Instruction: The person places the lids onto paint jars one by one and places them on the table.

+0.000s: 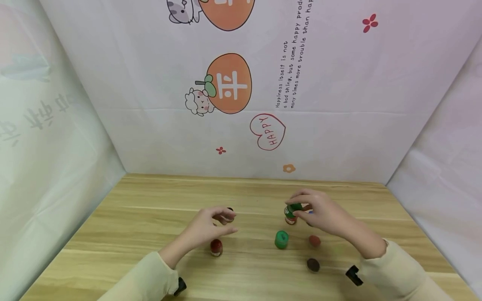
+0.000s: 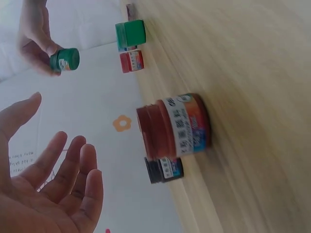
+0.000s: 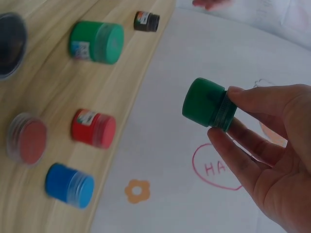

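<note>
A small screened work area, of an improvised craft-corner kind; whether it lies in a home, an office or a workshop cannot be determined. The table [image 1: 256, 278], surfaced in pale wood grain, forms its base. Behind the table rises a white back sheet [image 1: 339, 75], printed with an orange fruit [image 1: 229, 83], a heart [image 1: 268, 132] reading "HAPPY", a flower [image 1: 289, 168] and lines of English text [image 1: 285, 75]; a horizontal crease [image 1: 339, 112] across it shows flexible sheeting. To the left of the table hangs a left sheet [image 1: 75, 150] with faint lettering [image 1: 39, 117], and to the right of the table a white right sheet [image 1: 444, 167]. Small labelled jars [image 1: 281, 239] stand on the table.
</note>
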`<state>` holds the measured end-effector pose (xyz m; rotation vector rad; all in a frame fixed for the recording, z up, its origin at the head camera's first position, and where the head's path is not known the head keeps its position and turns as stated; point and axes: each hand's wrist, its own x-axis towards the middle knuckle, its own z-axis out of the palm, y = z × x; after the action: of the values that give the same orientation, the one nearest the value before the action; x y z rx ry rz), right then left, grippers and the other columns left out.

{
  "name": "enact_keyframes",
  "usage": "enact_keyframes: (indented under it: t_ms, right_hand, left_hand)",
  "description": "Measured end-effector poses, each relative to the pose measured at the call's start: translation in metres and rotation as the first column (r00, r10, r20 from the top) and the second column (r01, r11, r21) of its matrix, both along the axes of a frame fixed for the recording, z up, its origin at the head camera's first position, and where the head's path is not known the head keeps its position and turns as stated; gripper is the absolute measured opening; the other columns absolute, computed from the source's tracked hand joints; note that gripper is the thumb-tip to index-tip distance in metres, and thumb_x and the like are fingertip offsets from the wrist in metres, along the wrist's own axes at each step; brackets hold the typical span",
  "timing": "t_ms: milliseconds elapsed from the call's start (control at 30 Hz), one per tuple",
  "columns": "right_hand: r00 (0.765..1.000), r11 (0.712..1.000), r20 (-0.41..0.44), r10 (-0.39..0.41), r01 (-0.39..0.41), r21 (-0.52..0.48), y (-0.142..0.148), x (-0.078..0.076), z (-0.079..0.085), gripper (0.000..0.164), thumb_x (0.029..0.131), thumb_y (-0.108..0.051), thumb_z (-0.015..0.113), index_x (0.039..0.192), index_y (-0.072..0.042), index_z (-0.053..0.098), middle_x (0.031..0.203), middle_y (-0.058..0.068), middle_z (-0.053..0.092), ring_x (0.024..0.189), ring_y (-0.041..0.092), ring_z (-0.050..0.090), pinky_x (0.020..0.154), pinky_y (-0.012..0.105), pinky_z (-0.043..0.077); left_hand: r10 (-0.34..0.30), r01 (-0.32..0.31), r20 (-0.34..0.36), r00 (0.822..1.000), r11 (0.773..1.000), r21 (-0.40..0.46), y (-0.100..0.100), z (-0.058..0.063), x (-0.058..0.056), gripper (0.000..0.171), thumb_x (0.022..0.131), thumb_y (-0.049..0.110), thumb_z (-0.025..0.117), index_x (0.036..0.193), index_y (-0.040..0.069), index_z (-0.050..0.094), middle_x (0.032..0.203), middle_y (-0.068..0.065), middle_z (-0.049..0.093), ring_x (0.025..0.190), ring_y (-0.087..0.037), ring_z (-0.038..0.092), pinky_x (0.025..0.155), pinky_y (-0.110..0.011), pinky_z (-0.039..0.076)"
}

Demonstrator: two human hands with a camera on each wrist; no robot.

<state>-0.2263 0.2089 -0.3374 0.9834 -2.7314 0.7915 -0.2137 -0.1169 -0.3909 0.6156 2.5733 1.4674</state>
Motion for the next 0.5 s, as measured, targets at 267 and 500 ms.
enact_keyframes:
  t_ms: [267, 500]
  right_hand:
    - [0.999, 0.999, -0.002, -0.038, 0.038, 0.025, 0.019, -0.001, -0.014, 0.030, 0.077, -0.001, 0.074, 0.105, -0.011, 0.070, 0.105, 0.000, 0.061, 0.086, 0.013, 0.061, 0.067, 0.020, 0.051]
    - [0.999, 0.996, -0.019, -0.035, 0.037, 0.083, 0.024, -0.002, -0.034, 0.026, 0.076, -0.003, 0.075, 0.101, -0.011, 0.071, 0.103, 0.003, 0.061, 0.087, 0.019, 0.062, 0.066, 0.027, 0.053]
  left_hand:
    - [-0.069, 0.070, 0.018, 0.997, 0.996, -0.062, -0.018, -0.009, 0.007, 0.045, 0.075, 0.037, 0.078, 0.115, 0.022, 0.063, 0.111, -0.002, 0.060, 0.095, -0.027, 0.056, 0.071, -0.035, 0.048]
    - [-0.124, 0.125, 0.016, 0.992, 0.977, -0.174, -0.030, -0.015, 0.017, 0.062, 0.069, 0.037, 0.082, 0.123, 0.017, 0.059, 0.115, -0.006, 0.058, 0.092, -0.019, 0.055, 0.071, -0.033, 0.047]
